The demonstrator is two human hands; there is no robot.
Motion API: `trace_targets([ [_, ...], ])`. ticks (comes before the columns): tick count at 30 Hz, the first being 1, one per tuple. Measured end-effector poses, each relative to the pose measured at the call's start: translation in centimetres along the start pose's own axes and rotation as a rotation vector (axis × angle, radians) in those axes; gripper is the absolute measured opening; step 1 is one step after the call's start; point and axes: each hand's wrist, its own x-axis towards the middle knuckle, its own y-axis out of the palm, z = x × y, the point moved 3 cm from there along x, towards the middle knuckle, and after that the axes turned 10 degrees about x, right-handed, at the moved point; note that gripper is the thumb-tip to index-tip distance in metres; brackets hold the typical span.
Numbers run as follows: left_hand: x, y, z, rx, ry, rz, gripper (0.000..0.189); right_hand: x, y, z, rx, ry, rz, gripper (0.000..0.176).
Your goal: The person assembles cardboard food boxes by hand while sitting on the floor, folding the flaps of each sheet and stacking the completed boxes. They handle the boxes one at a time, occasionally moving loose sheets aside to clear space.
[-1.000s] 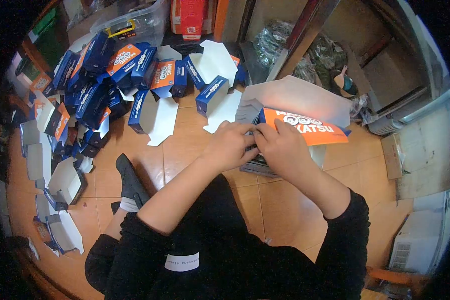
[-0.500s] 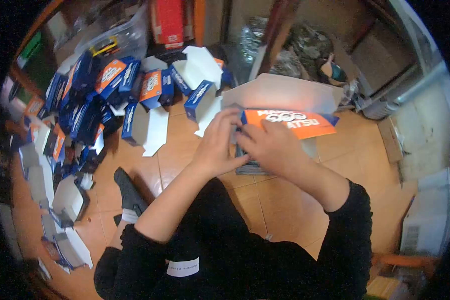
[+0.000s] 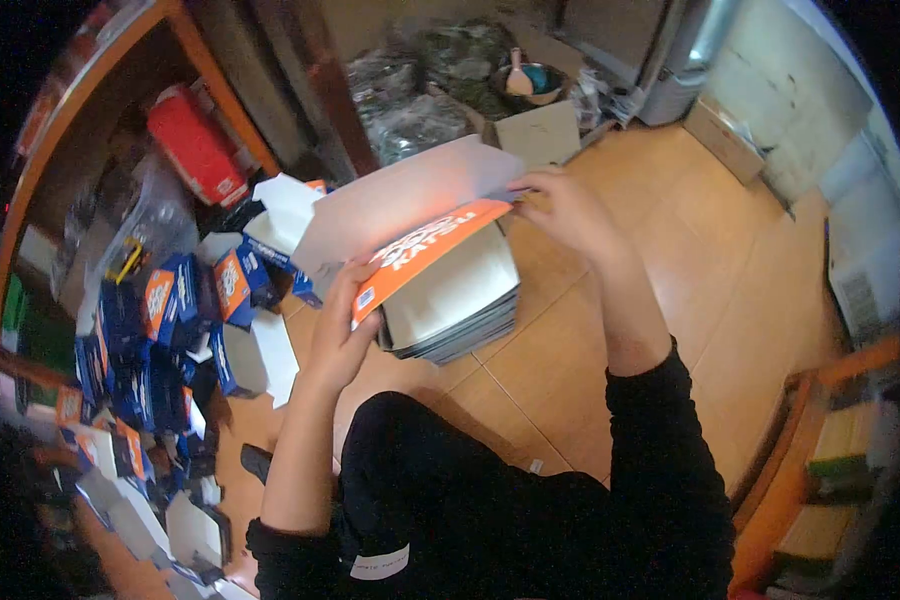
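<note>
A partly folded cardboard box is raised in front of me, with an orange panel bearing white lettering and a long pale flap standing up behind it. At its left end my left hand is closed, thumb and fingers gripping the panel's edge. My right hand pinches the opposite end near a small side flap; the fingertips are partly hidden. Below the box, a stack of flat cardboard blanks rests on the tiled floor, its top sheet pale.
On the left lies a heap of blue and orange boxes, several with flaps open. Behind it are a red box and a clear plastic bag. Plastic-wrapped bundles sit at the back; a small carton stands by the right wall.
My view has swung right. My hands, close together at the box's left end before, are now apart, with the right one at the far end. The box now slants up to the right.
</note>
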Motion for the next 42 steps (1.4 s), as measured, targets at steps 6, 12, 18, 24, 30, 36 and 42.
trace_targets([
  [6, 0.3, 0.1, 0.0, -0.224, -0.19, 0.057, 0.063, -0.9, 3.0, 2.3, -0.1, 0.166, 0.104, 0.027],
  [12, 1.1, -1.3, -1.5, 0.051, -0.042, 0.224, 0.073, -0.1, 2.9, 3.0, 0.055, 0.163, 0.073, 0.029],
  [18, 2.1, -2.2, -2.2, -0.068, -0.172, 0.38, 0.074, -0.8, 2.7, 4.4, 0.001, 0.172, 0.036, 0.028],
  [24, 4.9, -2.4, -3.2, -0.14, -0.19, 0.57, 0.073, -3.7, 4.9, 4.3, -0.081, 0.214, -0.155, 0.035],
  [30, 5.8, -2.0, -1.6, 0.022, -0.262, 0.647, 0.07, -4.2, 4.2, 5.6, -0.187, 0.281, -0.137, 0.04],
  [36, 6.2, -0.5, -1.4, 0.184, -0.086, 0.554, 0.08, -2.5, 3.2, 4.4, -0.074, 0.196, -0.002, 0.041],
  [42, 6.5, -0.5, -2.2, 0.052, 0.039, 0.567, 0.075, -4.7, 3.9, 5.3, 0.15, 0.247, -0.011, 0.04],
])
